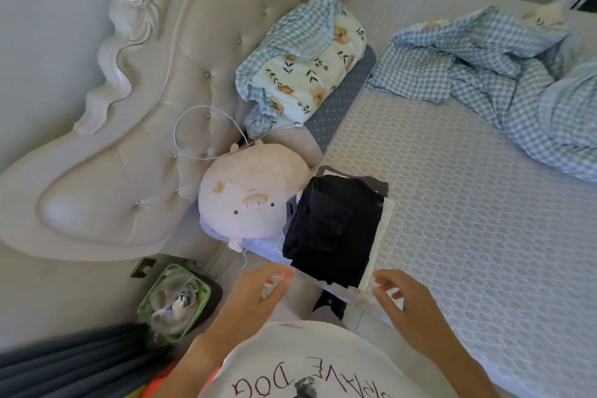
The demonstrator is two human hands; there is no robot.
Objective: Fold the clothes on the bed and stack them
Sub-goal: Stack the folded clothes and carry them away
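A stack of folded clothes lies at the bed's near corner. Its top piece is a folded black garment [332,229], with a white folded piece [382,236] and a grey one [382,187] showing beneath its edges. My left hand [258,292] hovers just below the stack's left corner, fingers apart and empty. My right hand [408,299] hovers below the stack's right corner, also with spread fingers and nothing in it. Neither hand touches the clothes.
A pig-face plush pillow [248,200] lies left of the stack. A rolled checked and floral quilt [303,64] rests against the tufted headboard [129,126]. A crumpled blue checked blanket [504,74] covers the far right of the patterned mattress [468,236]. A green bin [174,300] stands on the floor.
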